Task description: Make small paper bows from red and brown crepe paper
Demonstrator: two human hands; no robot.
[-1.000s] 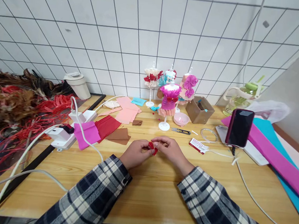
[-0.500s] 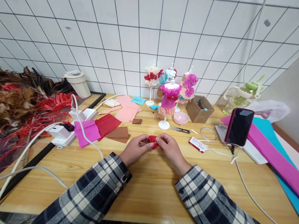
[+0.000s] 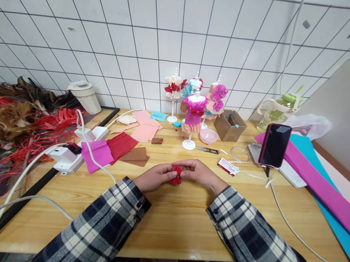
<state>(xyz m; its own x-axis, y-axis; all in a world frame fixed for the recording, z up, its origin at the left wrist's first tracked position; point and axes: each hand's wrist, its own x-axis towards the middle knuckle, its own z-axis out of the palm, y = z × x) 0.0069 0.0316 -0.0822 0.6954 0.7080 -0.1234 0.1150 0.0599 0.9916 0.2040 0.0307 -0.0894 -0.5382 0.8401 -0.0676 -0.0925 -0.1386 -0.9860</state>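
Between my two hands is a small piece of pleated red crepe paper (image 3: 177, 176), fanned out below the thumbs. My left hand (image 3: 155, 176) pinches its left side, while my right hand (image 3: 198, 173) pinches the right side, its fingers curled over the top. Both hands are just above the wooden table (image 3: 165, 226). Behind them stands a mini dress form (image 3: 193, 115) in a magenta and peach paper dress. Thread snips (image 3: 209, 150) and a pink bowl (image 3: 208, 136) lie near its base.
Crepe sheets, red (image 3: 122, 147), magenta (image 3: 97, 155) and brown (image 3: 135, 155), lie left beside a power strip (image 3: 73, 164) with cables. More dress forms (image 3: 174, 90) and a cardboard box (image 3: 230, 125) stand behind. A phone (image 3: 275, 145) is propped at right near long paper rolls (image 3: 323, 180).
My hands have turned the red paper so its pleats now fan downward. My right fingers have moved over its top toward the left hand. The view has shifted slightly.
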